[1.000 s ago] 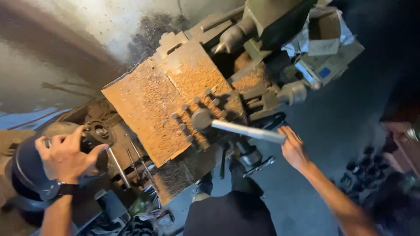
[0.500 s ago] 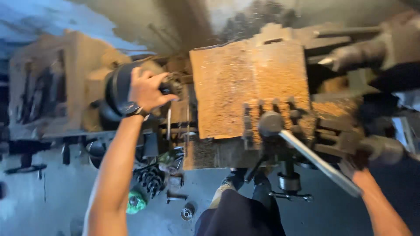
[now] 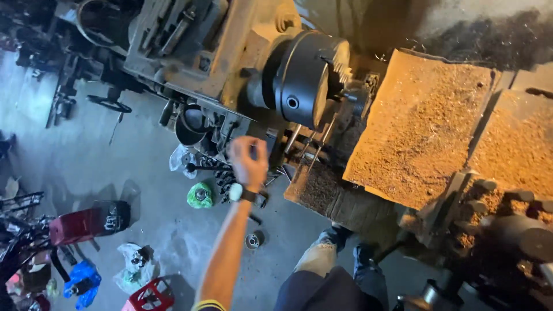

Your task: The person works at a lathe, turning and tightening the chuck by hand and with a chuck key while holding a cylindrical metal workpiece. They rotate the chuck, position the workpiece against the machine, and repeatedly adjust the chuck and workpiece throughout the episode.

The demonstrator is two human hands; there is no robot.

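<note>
Left hand [image 3: 249, 163] mid-frame, fingers curled, pinching nothing visible; black lathe chuck [image 3: 308, 78] just above, up-right; right hand unseen.

Left hand [image 3: 247, 161] raised, fingers loosely curled, arm outstretched.

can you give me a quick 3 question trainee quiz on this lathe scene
1. True or false: the left hand is gripping the black round chuck.
2. What covers the flat plate right of the chuck? A) oil B) brown chips and dust C) cloth
3. What is worn on the left wrist?

Key
1. False: the hand is in the air below the chuck, apart from it.
2. B
3. A wristwatch. The right hand is out of view.
</note>
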